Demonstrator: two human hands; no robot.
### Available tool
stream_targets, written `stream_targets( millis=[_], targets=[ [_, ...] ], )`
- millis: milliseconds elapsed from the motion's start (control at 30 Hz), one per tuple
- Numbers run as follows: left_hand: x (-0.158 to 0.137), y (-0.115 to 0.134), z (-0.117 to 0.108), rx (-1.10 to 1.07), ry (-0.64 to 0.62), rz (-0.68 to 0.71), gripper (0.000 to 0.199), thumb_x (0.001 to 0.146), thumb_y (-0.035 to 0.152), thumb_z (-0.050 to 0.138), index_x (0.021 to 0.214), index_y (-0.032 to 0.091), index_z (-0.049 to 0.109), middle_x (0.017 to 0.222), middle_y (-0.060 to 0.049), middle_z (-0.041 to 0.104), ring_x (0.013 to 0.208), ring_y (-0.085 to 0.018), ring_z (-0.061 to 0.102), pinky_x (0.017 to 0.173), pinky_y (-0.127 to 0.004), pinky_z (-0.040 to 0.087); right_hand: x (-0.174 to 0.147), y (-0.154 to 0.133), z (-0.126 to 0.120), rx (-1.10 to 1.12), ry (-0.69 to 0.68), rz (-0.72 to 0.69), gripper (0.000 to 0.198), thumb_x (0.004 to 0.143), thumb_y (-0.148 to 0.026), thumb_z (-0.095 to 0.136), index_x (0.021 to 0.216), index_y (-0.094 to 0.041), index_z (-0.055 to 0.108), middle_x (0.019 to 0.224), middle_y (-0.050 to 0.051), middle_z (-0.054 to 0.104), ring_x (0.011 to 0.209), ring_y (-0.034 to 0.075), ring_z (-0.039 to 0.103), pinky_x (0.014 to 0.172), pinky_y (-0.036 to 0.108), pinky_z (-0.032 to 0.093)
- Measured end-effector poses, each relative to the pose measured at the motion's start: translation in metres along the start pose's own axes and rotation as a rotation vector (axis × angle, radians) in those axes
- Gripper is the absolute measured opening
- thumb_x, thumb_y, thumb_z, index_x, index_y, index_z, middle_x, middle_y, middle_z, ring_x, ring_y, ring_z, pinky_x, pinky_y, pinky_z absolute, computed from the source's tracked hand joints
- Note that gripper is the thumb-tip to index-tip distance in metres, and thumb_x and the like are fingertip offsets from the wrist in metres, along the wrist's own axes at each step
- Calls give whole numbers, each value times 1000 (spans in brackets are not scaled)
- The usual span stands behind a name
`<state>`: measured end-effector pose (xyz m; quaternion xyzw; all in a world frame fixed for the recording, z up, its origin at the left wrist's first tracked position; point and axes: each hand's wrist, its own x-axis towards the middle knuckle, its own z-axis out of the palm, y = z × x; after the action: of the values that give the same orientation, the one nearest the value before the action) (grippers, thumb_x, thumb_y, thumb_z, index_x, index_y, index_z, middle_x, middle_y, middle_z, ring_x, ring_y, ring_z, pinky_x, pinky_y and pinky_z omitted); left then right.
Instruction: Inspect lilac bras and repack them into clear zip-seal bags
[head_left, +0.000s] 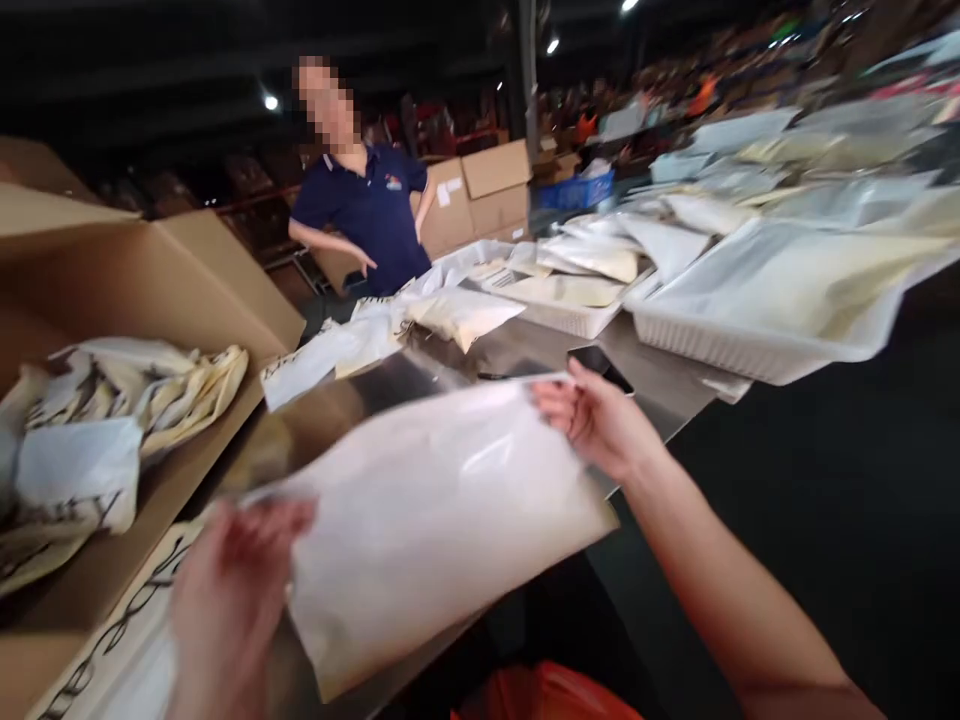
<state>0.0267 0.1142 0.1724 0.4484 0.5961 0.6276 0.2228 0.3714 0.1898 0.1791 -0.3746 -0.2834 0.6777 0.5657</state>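
Note:
A white plastic mailing bag (442, 510) is stretched between my two hands above the metal table (465, 352). My left hand (240, 570), blurred by motion, grips its upper left corner. At the upper right corner, my right hand (592, 415) pinches the edge between thumb and fingers. Just behind that hand lies a dark phone (602, 368) on the table. Under my left hand and forearm is another white bag with dark lettering (127, 630). The bag's contents, if any, cannot be made out.
An open cardboard box (225, 285) with several bags stands at left. More printed bags (337, 350) lie on the table's far side. White plastic trays (757, 335) piled with bags line the right. A person in a navy shirt (375, 215) stands across the table. A blue crate (577, 190) is behind.

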Motion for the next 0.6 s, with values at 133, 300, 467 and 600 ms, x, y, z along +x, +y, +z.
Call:
stream_targets(
  millis=[133,300,467,600],
  targets=[
    [23,-25,25,-117,-118,-204,43,88,59,46,87,18,61,87,-8,73,83,-25,72,83,-47,58,34,0,-10,-163,55,-32,32,100,-39,40,96,-16,62,103,10,72,79,15,70,71,26,56],
    [-30,-84,37,394,-395,71,43,87,44,60,124,21,64,140,-10,57,134,-33,47,115,-57,30,28,55,-86,-730,368,-177,38,82,-47,65,108,-21,61,119,9,66,105,23,63,74,26,54],
    [-89,-133,44,872,-586,355,55,95,35,45,149,24,38,160,-11,27,147,-34,21,116,-62,24,16,86,-113,-674,373,62,62,72,-45,74,125,-21,51,134,12,56,98,20,65,71,23,55],
    [-100,-171,47,901,-468,517,69,94,32,47,156,28,17,158,-16,31,145,-38,28,108,-66,35,9,80,-93,-469,99,367,51,72,-51,75,106,-15,63,96,9,71,70,16,67,57,23,53]
  ],
)
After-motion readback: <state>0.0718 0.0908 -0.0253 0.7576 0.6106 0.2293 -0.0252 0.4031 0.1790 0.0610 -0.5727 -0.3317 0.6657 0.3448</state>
